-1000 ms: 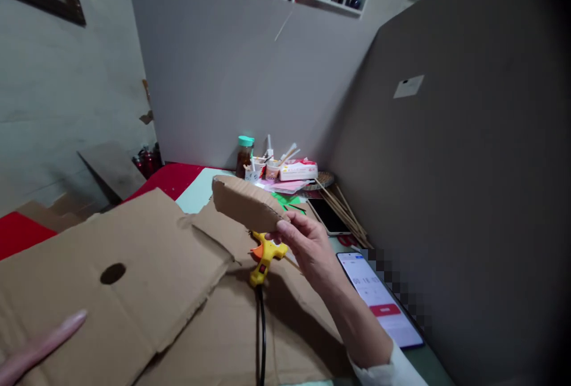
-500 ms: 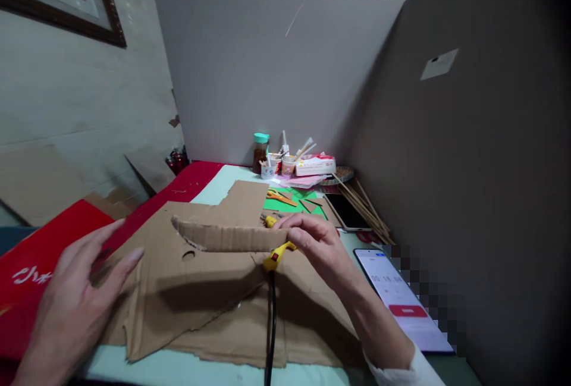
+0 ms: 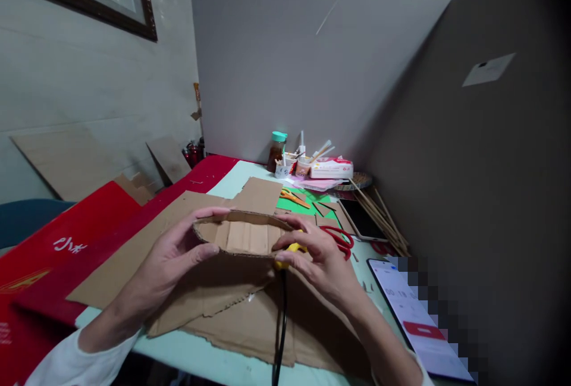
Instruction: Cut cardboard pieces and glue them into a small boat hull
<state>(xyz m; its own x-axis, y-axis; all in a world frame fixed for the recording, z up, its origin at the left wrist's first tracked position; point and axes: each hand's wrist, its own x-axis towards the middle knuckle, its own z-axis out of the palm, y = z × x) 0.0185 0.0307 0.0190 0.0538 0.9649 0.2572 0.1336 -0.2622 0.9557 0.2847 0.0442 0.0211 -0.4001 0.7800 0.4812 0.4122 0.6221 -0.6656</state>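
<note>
Between both hands is a hollow cardboard piece [image 3: 247, 237], its thin walls curving into a rounded boat-like shape with a flat panel inside. My left hand [image 3: 176, 261] grips its left end, thumb in front and fingers behind. At the right end, my right hand [image 3: 323, 261] pinches the wall with thumb and fingers. A yellow corded tool that looks like a glue gun [image 3: 281, 265] lies behind and below the piece, partly hidden by it and my right hand. Its black cord [image 3: 282, 320] runs toward me over flat cardboard sheets [image 3: 232, 308].
Red-handled scissors [image 3: 345, 243] lie right of my right hand. Farther back, orange scissors [image 3: 294, 198] rest on a green sheet [image 3: 328, 215]. A phone [image 3: 419, 320], a tablet [image 3: 361, 219] and wooden sticks [image 3: 379, 213] are at right; a red box [image 3: 102, 225] is at left.
My left hand has moved right and closed on the left end of the cardboard piece. The piece has tilted, so its hollow inside now shows. The view has shifted left.
</note>
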